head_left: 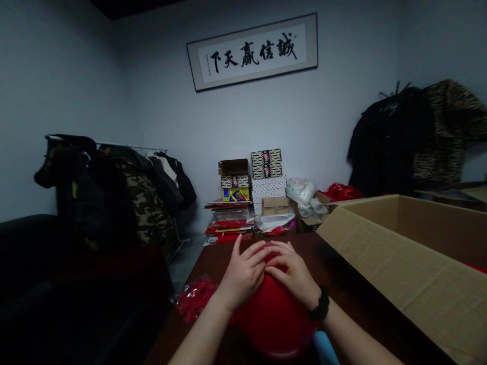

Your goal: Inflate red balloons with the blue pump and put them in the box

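Observation:
A round, inflated red balloon [274, 319] rests close in front of me, above the dark wooden table. My left hand [245, 274] lies at its upper left, thumb raised and fingers bent over the top. From the right, my right hand [292, 274] meets it, with a black band on the wrist. The fingertips of both hands come together in a pinch at the balloon's top; the bit between them is too small to make out. Left of the balloon is a clear bag of red items [196, 299]. A light blue object [325, 347] shows partly beneath my right forearm.
A large open cardboard box [391, 263] flanks the table [205, 258] on the right. At the far end stand stacked patterned boxes [268, 190], red packets [228, 228] and plastic bags [302, 190]. Coats hang on a rack [133, 148] at left and on the right.

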{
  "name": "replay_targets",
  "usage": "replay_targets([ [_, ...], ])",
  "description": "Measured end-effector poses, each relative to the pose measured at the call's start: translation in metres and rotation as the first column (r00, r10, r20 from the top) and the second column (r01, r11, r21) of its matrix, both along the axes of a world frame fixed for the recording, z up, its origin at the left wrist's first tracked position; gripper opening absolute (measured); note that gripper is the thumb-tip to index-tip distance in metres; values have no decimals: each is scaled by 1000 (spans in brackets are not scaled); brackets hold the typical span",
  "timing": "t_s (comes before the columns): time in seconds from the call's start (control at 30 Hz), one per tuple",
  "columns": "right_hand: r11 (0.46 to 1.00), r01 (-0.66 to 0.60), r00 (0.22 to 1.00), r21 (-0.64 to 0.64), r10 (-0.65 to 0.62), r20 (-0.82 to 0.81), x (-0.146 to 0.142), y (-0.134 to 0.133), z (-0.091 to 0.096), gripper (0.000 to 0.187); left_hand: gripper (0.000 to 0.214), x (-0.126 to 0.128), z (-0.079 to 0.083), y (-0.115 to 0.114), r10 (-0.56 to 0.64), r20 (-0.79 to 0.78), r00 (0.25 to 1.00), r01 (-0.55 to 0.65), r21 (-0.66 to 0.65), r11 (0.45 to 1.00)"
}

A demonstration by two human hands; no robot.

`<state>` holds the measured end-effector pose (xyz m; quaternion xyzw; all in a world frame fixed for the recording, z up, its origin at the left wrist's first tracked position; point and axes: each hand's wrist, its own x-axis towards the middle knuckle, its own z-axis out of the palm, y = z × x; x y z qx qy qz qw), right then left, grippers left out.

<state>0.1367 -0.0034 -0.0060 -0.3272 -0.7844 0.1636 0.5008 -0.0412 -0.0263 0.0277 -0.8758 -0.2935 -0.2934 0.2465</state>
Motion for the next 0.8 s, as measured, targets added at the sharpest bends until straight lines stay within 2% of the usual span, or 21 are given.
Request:
replay_targets([
  [0.17,995,-9,996,-97,0,-89,-1,0,1,4,20,4,-2,0,22,-9,1000,-22,35,999],
  [0.47,990,73,976,-119,-95,-198,-9,5,-8,8,31,10,-7,5,61,31,998,-64,127,990],
  [0.63,985,155,975,-70,-165,-152,-13,-3,-2,11,29,12,-15,7,80,49,996,-85,110,990],
  [0.8,984,162,972,-76,-172,-158,-16,-1,-6,9,31,12,-22,9,43,20,999,-44,49,998],
])
